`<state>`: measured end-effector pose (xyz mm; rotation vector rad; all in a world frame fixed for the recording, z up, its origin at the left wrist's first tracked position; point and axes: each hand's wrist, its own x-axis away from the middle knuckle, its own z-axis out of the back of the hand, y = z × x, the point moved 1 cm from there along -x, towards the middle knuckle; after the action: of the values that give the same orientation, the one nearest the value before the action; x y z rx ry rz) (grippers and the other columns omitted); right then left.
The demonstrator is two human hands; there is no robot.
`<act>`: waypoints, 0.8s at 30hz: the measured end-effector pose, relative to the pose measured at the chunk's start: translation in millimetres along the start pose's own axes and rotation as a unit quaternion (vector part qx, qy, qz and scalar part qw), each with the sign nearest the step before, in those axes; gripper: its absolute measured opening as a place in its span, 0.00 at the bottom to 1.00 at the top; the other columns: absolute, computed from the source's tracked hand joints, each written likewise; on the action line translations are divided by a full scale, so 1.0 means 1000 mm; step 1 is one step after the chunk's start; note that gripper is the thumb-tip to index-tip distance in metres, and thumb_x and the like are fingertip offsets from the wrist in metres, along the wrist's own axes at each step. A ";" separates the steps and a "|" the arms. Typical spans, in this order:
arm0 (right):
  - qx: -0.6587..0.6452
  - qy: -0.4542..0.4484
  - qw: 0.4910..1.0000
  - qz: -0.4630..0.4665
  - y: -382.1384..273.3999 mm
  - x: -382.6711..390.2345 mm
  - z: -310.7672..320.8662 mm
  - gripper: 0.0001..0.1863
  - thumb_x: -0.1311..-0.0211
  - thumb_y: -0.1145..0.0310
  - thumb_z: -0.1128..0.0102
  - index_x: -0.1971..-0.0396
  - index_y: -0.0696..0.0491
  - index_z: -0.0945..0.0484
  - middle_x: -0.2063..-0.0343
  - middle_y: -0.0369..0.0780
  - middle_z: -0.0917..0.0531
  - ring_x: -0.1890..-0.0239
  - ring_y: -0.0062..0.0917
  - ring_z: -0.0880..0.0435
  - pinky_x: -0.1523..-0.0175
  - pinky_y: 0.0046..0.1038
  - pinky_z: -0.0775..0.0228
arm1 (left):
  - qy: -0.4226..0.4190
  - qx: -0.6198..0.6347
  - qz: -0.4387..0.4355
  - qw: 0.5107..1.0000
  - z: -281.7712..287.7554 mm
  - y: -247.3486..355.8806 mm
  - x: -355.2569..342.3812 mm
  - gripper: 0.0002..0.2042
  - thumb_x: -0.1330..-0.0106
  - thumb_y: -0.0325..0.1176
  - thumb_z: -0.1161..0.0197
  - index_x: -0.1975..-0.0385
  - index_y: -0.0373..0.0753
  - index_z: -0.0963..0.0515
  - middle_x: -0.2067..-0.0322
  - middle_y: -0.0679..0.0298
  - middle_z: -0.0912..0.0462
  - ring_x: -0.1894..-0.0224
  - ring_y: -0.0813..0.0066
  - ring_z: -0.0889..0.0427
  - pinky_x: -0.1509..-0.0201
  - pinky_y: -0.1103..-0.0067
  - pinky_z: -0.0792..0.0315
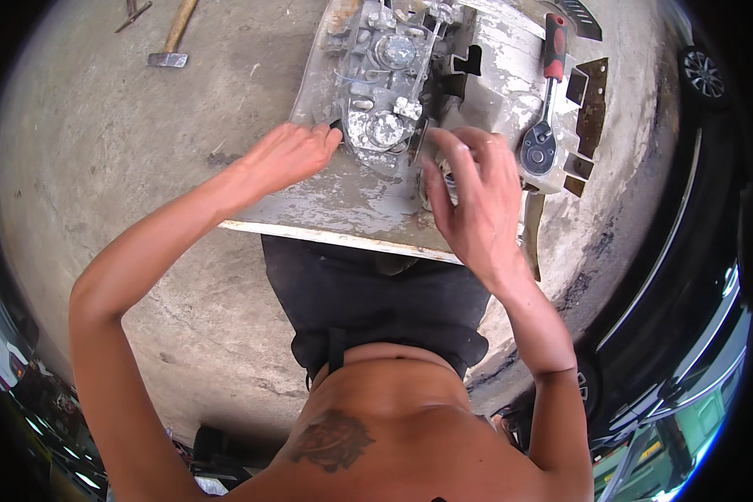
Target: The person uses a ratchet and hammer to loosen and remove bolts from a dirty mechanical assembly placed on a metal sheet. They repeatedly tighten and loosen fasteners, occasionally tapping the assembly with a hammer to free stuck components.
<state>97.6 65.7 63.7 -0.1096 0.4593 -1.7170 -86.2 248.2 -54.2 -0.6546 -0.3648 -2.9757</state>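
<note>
A worn grey housing [382, 88] with two round raised parts lies on a dirty, paint-flaked sheet-topped table [335, 209]. At its near left corner is my left hand [297, 155], fingers curled and pinched together. A small dark bit shows at those fingertips, too little to name. My right hand [481, 180] hovers off the housing's near right corner, its thumb and fingers bent but apart. Beside its index finger stands a thin metal strip [421, 140]; I see no grip on it. A part beneath the right hand is mostly hidden.
A ratchet wrench [544, 109] with a red and black handle rests on a pale bracketed metal piece [506, 63] to the right. On the concrete floor [184, 125] at the far left lies a hammer [171, 46]. A dark car [669, 276] stands along the right.
</note>
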 end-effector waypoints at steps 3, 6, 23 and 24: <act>-0.093 -0.159 0.983 0.021 -0.024 -0.013 -0.086 0.10 0.37 0.72 0.37 0.60 0.60 0.24 0.69 0.47 0.19 0.67 0.42 0.14 0.62 0.39 0.20 | 0.073 0.131 0.013 0.989 0.003 -0.002 -0.006 0.13 0.34 0.33 0.33 0.56 0.32 0.25 0.65 0.51 0.19 0.57 0.53 0.16 0.60 0.63 0.20; -0.076 -0.195 0.978 0.012 -0.034 -0.029 -0.112 0.11 0.30 0.68 0.42 0.64 0.62 0.24 0.74 0.49 0.17 0.74 0.42 0.14 0.68 0.39 0.20 | 0.148 0.296 -0.058 0.942 -0.003 -0.027 0.003 0.12 0.36 0.29 0.31 0.57 0.32 0.22 0.61 0.53 0.17 0.61 0.49 0.16 0.58 0.60 0.23; 0.172 -0.251 0.945 0.122 -0.065 -0.051 -0.144 0.03 0.44 0.71 0.38 0.74 0.53 0.19 0.77 0.36 0.18 0.78 0.21 0.15 0.79 0.26 0.27 | 0.216 0.420 -0.042 0.880 -0.049 -0.044 0.008 0.10 0.44 0.20 0.31 0.62 0.33 0.20 0.66 0.57 0.20 0.63 0.53 0.18 0.61 0.64 0.26; 0.177 -0.239 0.947 0.123 -0.067 -0.049 -0.143 0.03 0.45 0.71 0.38 0.74 0.54 0.19 0.77 0.36 0.18 0.77 0.21 0.15 0.79 0.26 0.27 | 0.216 0.408 -0.056 0.885 -0.052 -0.046 0.008 0.10 0.43 0.20 0.31 0.62 0.33 0.20 0.65 0.57 0.21 0.63 0.53 0.18 0.61 0.63 0.26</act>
<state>-0.7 155.8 -34.1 -0.1939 -0.1917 -1.4376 -120.3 279.8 -106.6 0.1259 -1.5003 -2.5476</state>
